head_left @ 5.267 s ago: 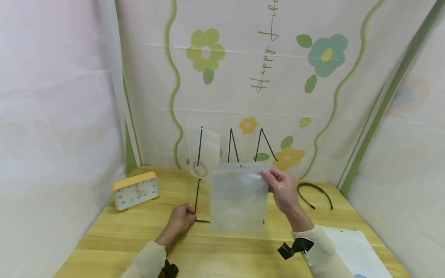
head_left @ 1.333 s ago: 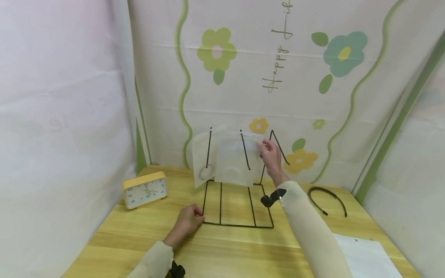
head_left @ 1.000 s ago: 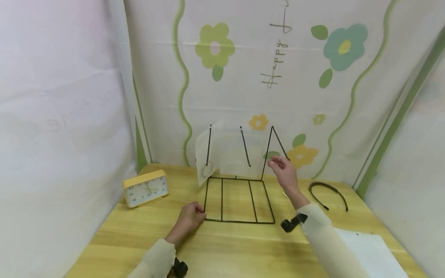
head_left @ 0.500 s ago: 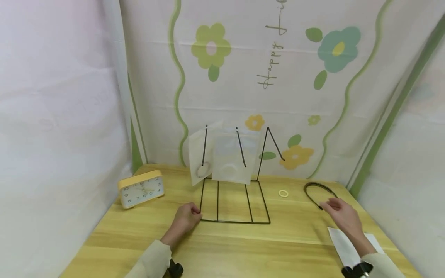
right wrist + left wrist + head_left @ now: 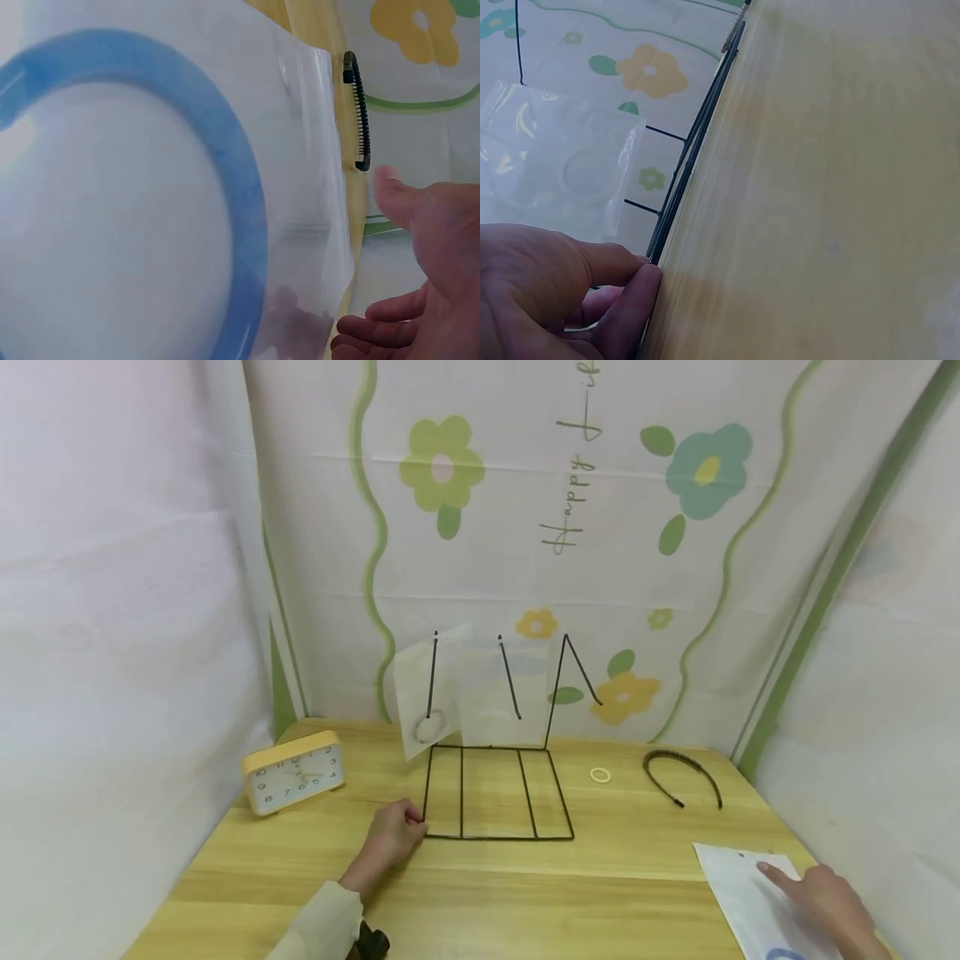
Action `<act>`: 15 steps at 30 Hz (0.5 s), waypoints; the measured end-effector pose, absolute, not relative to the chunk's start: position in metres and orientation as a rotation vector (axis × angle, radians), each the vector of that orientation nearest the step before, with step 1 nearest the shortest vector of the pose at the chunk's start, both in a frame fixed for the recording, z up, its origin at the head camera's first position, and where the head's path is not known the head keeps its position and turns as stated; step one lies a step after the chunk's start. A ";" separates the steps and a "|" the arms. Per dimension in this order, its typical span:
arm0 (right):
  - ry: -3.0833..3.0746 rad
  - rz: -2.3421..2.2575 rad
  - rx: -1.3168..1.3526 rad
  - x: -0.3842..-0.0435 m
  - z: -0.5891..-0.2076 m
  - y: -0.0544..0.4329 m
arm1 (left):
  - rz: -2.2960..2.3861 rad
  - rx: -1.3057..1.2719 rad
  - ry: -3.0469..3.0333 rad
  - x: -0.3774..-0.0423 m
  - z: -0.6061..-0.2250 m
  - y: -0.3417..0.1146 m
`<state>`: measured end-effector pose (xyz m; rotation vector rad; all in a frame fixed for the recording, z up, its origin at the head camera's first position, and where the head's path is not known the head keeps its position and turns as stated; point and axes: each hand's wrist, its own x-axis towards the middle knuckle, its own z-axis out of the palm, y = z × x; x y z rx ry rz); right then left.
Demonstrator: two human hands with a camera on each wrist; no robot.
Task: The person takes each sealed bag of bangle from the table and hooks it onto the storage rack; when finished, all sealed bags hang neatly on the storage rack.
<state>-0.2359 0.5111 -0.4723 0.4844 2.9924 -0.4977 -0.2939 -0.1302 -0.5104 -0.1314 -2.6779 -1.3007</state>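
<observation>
The left hand [image 5: 390,833] is pinching the near-left corner of the black wire rack [image 5: 462,793]. The right hand [image 5: 828,902], grasping nothing, is hovering over the translucent plastic bag [image 5: 753,902] by the wooden table [image 5: 637,864]'s right edge. Pinching the bag's holed edge should limit creasing.

The clear bag [image 5: 483,702] hung from the rack's [image 5: 462,793] middle hook [image 5: 509,677] after leaving the right hand [image 5: 828,906], which had moved to the white bag [image 5: 738,893] near the table's [image 5: 570,910] right edge.
</observation>
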 end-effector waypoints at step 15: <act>2.915 -0.527 0.636 -0.233 -0.477 0.528 | -1.324 -0.165 -2.676 -0.294 -0.507 -0.123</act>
